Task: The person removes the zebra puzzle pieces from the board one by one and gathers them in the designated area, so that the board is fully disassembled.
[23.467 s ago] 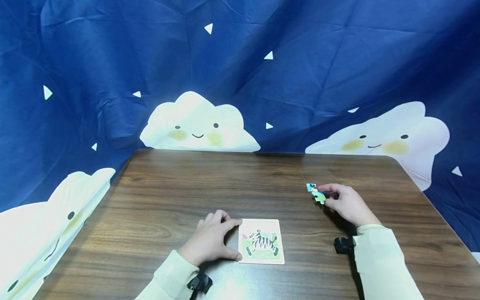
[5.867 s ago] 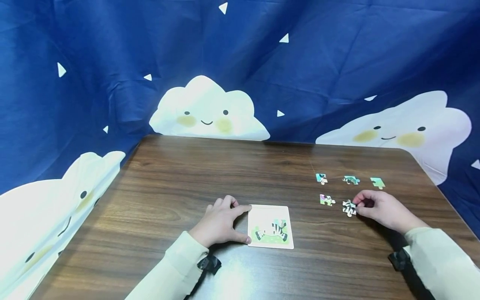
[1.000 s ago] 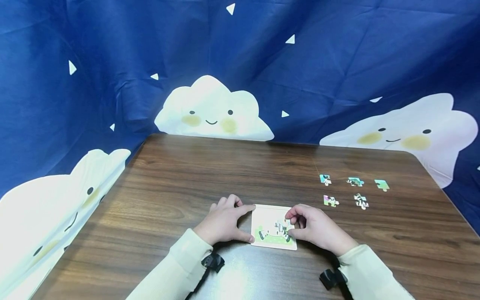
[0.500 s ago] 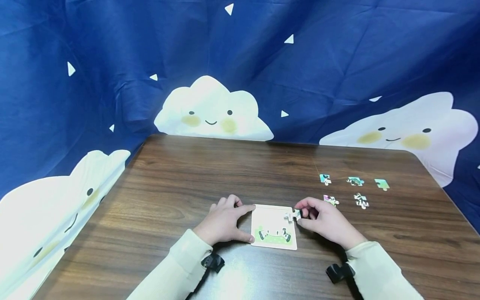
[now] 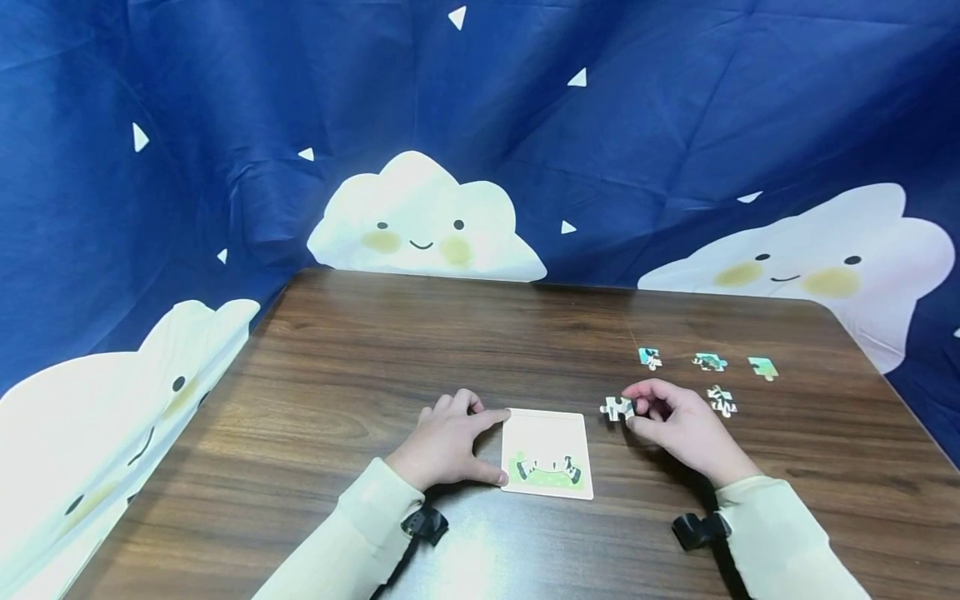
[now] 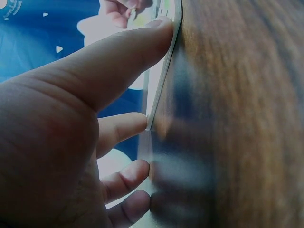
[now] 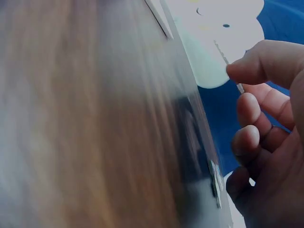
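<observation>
I am looking at the table (image 5: 375, 350) filling the lower half of the head frame. Just below centre, my left hand (image 5: 448, 446) is bracing the board (image 5: 546, 454), thumb and forefinger lying straight against its left edge. Right of it, my right hand (image 5: 678, 425) is pinching a piece (image 5: 617, 407) between thumb and fingertips. Four loose pieces (image 5: 709, 362) are lying at centre right.

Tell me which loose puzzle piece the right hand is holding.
The zebra-striped piece, pinched by the right hand just right of the puzzle tray. The other loose pieces lie untouched on the table farther right.
</observation>
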Demonstrator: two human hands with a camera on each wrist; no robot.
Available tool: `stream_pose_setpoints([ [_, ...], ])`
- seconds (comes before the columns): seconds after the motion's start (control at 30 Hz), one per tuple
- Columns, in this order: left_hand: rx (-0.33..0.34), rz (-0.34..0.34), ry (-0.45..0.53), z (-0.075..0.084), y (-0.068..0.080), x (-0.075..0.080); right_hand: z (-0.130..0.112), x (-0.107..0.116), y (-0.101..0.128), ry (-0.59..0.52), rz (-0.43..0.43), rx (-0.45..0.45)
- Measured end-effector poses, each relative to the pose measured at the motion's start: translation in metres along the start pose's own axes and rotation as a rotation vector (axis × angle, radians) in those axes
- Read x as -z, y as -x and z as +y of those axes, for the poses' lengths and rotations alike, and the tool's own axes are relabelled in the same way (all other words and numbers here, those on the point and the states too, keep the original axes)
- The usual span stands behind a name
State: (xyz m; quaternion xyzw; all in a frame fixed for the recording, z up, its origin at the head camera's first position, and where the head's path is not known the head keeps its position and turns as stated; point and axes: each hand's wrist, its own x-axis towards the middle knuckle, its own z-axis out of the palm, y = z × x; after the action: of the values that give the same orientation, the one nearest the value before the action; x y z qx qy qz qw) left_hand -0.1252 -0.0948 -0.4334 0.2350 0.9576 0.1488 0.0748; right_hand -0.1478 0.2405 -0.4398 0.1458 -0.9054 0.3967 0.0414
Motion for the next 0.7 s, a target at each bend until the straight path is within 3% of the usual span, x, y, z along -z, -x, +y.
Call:
stream_pose_setpoints([
  [0.7,0.002,-0.002,-0.002,0.001,0.001,0.001,0.035,0.039,0.005,0.018,0.187,-0.081],
])
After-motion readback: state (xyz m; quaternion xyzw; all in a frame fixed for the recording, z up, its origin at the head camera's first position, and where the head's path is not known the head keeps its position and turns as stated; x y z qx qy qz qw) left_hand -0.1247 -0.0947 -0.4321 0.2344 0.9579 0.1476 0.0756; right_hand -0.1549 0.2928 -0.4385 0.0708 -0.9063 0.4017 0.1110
